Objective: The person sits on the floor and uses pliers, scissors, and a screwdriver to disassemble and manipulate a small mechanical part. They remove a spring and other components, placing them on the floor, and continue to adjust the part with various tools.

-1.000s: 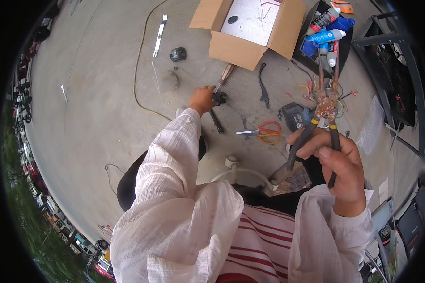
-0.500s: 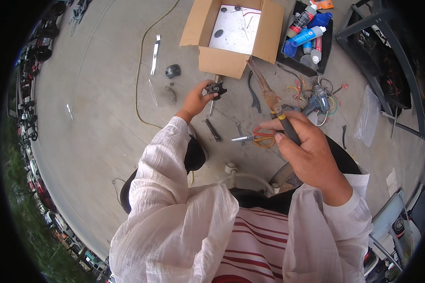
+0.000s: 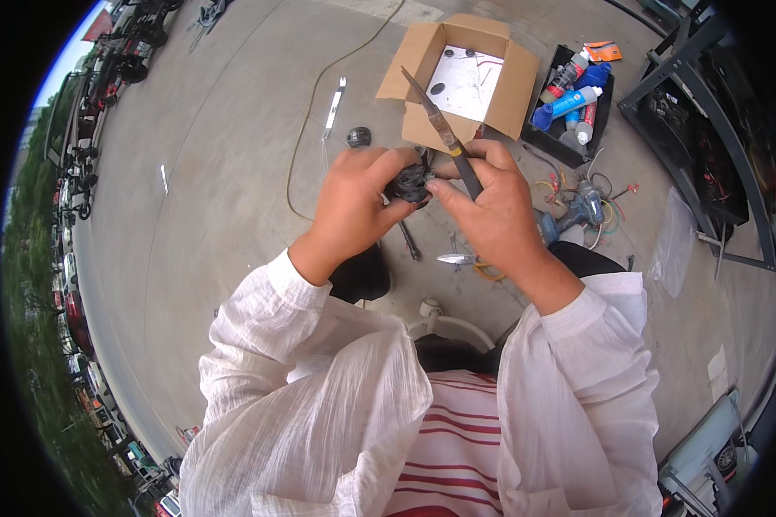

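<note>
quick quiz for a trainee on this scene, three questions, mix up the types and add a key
1. Where is the black tray of bottles?
a) inside the cardboard box
b) to the right of the box
c) to the left of the box

2. True or false: the box is shut.

3. What do the left hand and the right hand each hold?

Key: 1. b. 2. False; its flaps stand open. 3. Left: a dark part; right: a rusty long-nosed tool.
</note>
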The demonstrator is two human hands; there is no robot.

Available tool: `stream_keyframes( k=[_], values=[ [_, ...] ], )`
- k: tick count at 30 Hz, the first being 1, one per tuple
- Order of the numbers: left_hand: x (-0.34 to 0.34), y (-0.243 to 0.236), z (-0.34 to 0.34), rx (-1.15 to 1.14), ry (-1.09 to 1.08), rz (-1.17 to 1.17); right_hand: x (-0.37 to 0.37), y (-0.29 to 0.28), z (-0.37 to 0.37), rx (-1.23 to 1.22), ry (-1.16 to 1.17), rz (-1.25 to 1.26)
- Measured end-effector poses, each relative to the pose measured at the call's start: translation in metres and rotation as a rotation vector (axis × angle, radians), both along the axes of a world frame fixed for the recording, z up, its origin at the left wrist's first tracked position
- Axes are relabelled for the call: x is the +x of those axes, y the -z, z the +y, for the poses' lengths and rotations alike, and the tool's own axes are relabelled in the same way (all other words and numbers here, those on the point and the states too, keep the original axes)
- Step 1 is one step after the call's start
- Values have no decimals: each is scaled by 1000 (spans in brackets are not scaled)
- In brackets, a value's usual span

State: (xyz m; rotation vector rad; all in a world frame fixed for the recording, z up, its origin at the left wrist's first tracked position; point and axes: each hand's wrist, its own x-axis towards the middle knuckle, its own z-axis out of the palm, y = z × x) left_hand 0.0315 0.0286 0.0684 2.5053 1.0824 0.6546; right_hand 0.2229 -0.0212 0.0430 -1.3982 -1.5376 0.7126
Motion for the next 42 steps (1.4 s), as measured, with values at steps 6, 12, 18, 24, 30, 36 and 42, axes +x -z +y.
stream_keyframes(
  k=[6, 12, 18, 24, 30, 36, 42],
  values=[
    [4, 12, -15, -32, -69, 18, 0, 5, -4, -29, -33, 6],
    [17, 12, -8, -16, -89, -6, 6, 6, 2, 43, 45, -59],
    [19, 13, -2, -65, -75, 14, 11, 4, 4, 26, 47, -30],
    [15, 12, 0, -30, -49, 36, 11, 7, 6, -30, 28, 10],
    [-27, 20, 20, -417, -256, -338, 10, 56, 9, -443, 40, -90],
    [-46, 13, 34, -245, -160, -229, -3, 192, -23, -887, -214, -344],
    [-57, 12, 24, -195, -28, -146, -28, 68, 26, -220, -191, -224]
  ],
)
